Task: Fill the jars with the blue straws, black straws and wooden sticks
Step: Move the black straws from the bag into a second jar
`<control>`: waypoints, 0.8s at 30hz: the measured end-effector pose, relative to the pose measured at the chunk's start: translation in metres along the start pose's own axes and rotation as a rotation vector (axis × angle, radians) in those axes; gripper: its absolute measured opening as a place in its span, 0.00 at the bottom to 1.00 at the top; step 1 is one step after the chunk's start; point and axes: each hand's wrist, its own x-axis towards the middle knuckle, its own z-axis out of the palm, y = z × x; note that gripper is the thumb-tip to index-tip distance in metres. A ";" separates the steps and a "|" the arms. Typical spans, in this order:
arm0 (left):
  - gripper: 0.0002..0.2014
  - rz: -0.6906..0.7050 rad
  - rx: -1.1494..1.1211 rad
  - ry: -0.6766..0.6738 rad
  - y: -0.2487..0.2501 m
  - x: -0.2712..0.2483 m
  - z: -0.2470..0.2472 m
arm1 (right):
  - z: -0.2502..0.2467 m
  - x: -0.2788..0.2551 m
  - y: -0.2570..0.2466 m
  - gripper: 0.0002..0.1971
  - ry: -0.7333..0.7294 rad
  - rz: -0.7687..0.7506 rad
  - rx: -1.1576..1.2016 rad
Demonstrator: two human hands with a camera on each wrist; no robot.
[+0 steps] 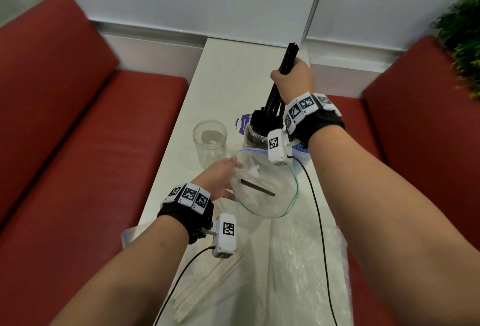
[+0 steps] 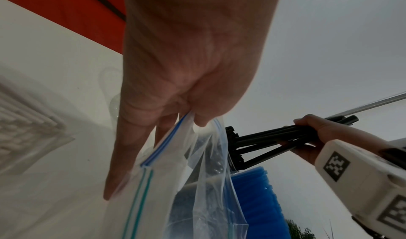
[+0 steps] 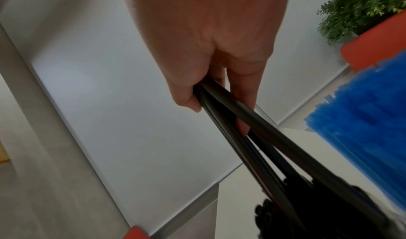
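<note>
Black straws gripped in right hand fingers above the jar mid-desk, left hand pinching a clear zip bag, purple label unreadable, empty jar near left edge.

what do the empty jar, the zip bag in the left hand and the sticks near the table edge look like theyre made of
The empty see-through jar looks like clear glass or hard plastic: glossy, with the table showing through. The clear zip bag held by the left hand is thin soft plastic film, wrinkled, with a coloured zip strip. The pale flat sticks look like unfinished light wood, matte.
</note>
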 end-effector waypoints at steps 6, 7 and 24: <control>0.22 0.013 0.000 -0.010 -0.002 0.001 0.000 | 0.019 -0.007 0.029 0.09 0.045 0.049 0.040; 0.22 0.007 0.003 -0.009 -0.003 0.000 0.000 | 0.020 -0.008 0.030 0.08 0.046 0.053 0.051; 0.21 -0.003 0.017 -0.019 -0.001 -0.004 0.003 | 0.020 -0.002 0.025 0.07 -0.065 0.034 0.358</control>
